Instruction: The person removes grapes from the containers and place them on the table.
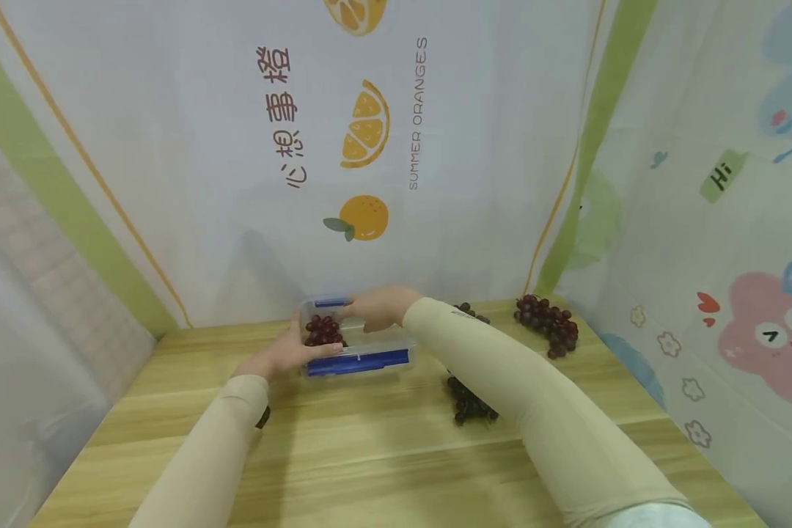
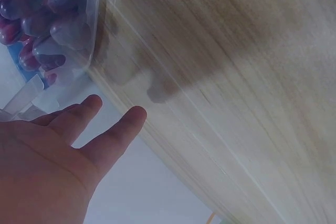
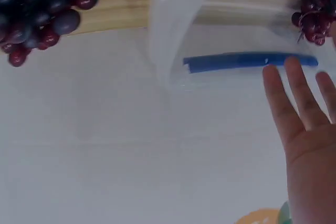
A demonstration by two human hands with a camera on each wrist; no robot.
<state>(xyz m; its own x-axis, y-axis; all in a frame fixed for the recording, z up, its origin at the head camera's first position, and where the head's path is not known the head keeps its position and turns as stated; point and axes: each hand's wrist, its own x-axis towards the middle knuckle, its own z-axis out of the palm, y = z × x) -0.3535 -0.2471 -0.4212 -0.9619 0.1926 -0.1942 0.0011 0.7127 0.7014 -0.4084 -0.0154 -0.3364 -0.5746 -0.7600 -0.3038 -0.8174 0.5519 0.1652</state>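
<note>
head view bright | wrist views dimmer | soft shadow on table (image 2: 247, 103)

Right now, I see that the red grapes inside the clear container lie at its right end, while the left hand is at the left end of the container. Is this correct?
Not quite: the head view shows the red grapes inside the clear container lying at its left end, not its right. The left hand is at the left end, as you say.

Head view forward-down, wrist views close — all sharing container (image 1: 358, 361)
</note>
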